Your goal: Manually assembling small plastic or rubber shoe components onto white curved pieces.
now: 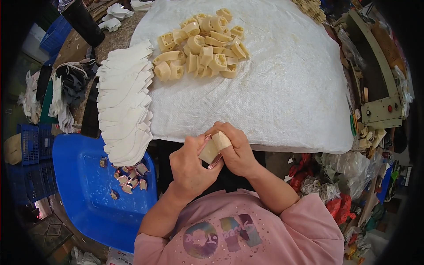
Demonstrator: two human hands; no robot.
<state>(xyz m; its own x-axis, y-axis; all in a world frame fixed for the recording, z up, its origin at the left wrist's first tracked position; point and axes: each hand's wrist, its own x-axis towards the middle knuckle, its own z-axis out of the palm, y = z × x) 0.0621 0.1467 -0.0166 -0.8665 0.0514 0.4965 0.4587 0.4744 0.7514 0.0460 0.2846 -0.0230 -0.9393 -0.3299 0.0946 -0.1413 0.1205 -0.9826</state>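
Just in front of my body, at the near edge of the white-covered worktop [256,106], a beige shoe heel [210,151] is gripped between both hands. Shiny pinkish material shows along its edges. My left hand [191,163] is closed round its left side, the thumb uppermost. Closed on the right side is my right hand [236,152], with a pale cream piece [221,140] under its fingers. Some fingertips are hidden behind the heel. Farther up the worktop lies a pile of beige plastic heels [205,46], several showing hollow, ribbed undersides.
Overlapping white cut strips [123,101] lie along the worktop's left side. Below them stands a blue tub [104,221] holding several small shiny pinkish and beige pieces [130,176]. A black cylinder [83,22] is at the far left. To the right are a green metal frame [382,110] and plastic bags [349,170].
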